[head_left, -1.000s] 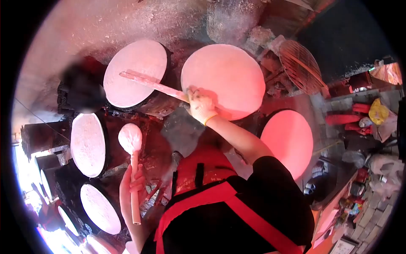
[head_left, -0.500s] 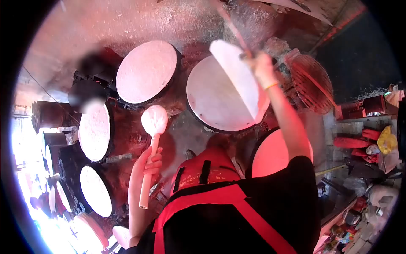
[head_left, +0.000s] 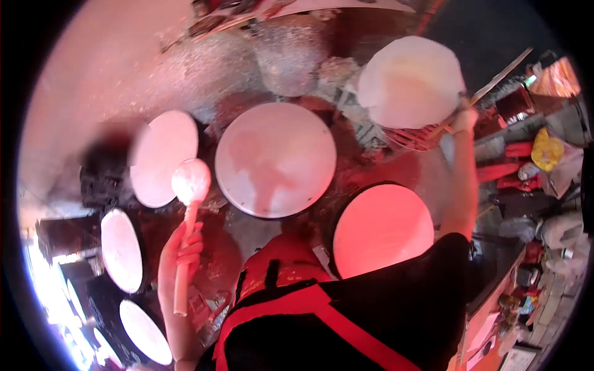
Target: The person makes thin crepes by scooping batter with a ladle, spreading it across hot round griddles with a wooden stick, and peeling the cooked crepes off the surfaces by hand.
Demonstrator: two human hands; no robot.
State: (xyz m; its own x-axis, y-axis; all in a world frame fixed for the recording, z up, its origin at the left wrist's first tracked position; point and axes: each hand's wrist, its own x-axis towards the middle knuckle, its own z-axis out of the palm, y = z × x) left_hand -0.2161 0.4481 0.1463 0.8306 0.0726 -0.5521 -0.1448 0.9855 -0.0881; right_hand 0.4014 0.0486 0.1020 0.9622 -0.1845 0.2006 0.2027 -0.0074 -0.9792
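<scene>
My left hand (head_left: 189, 247) is wrapped round the handle of a stick with a pale, rounded, cloth-like head (head_left: 191, 180), held upright at the left. Far to the right, my right hand (head_left: 463, 119) grips a flat wooden stick (head_left: 502, 75). Beside that hand, a thin round pale sheet (head_left: 409, 81) lies over a round slatted rack (head_left: 416, 138), covering most of it. The round griddle (head_left: 276, 159) in the middle has a bare greyish surface with a darker patch.
A red-lit round griddle (head_left: 385, 230) stands near my right side. More pale round griddles (head_left: 164, 158) line the left, one (head_left: 121, 250) lower down. Red and yellow items (head_left: 548, 150) lie at the far right. A rough wall (head_left: 124, 68) rises behind.
My right hand has moved right from the middle griddle, and the pale sheet has gone from that griddle onto the rack. My left hand still holds its stick. The view has shifted.
</scene>
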